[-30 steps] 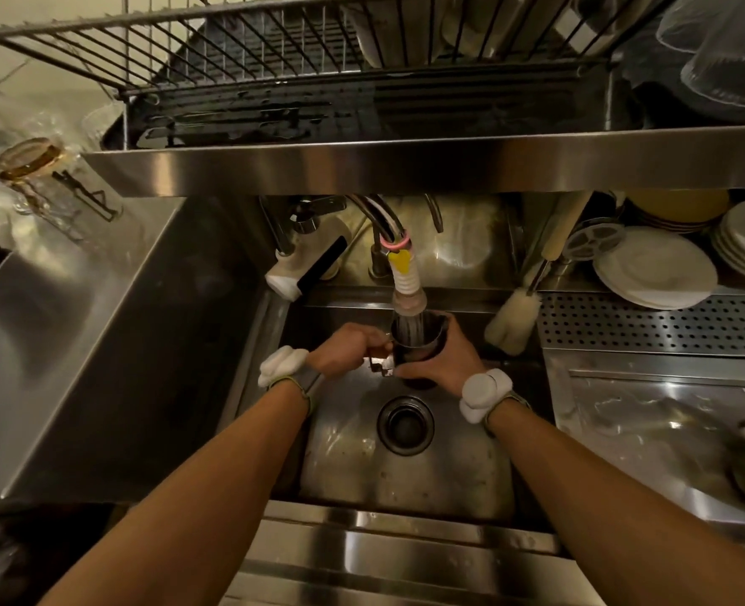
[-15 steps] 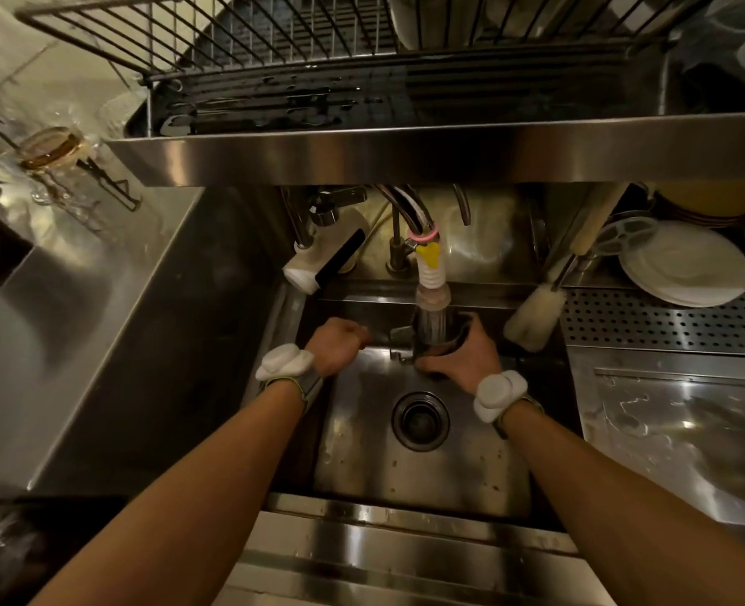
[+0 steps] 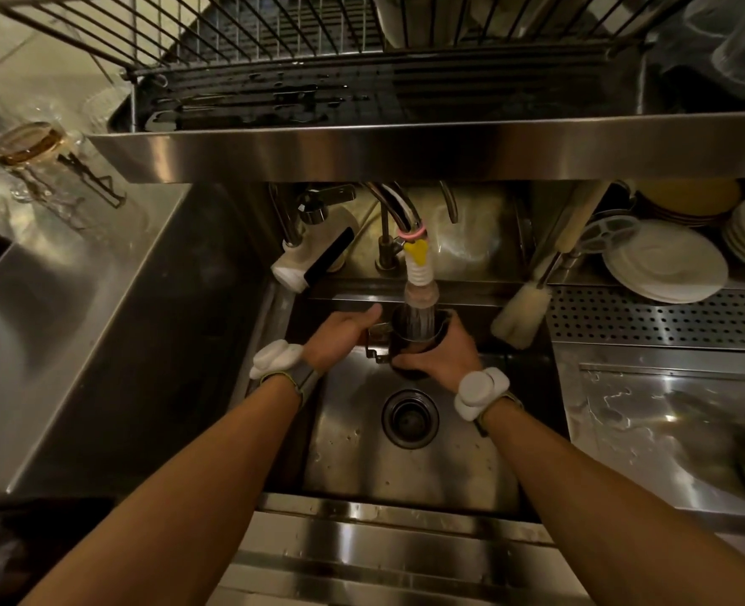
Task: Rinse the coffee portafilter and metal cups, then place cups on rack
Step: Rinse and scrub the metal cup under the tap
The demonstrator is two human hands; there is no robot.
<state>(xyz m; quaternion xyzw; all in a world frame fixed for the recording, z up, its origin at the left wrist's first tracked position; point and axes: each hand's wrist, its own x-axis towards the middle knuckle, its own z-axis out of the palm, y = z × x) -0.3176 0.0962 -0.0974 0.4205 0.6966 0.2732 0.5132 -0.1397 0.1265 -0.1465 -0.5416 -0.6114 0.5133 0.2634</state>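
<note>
Sink (image 3: 405,470) basin below. Right hand (image 3: 442,354) wrapped around metal cup (image 3: 414,343) — cup upright under faucet nozzle (image 3: 421,295), water running in. Left hand (image 3: 340,334) grips cup's handle (image 3: 377,343) at left side. Rack (image 3: 274,41) overhead, beyond.

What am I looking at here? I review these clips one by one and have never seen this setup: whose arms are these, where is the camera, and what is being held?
There is no machine: a person wears a camera on the head, looking down at their own bare arms over a steel sink. The right hand wraps a metal cup under the running tap nozzle. The left hand rests at the cup's handle side; whether its fingers grip anything is hidden. White devices sit on both wrists. A wire drying rack hangs overhead, stacked plates sit to the right, and a bottle brush leans at the sink's corner.
</note>
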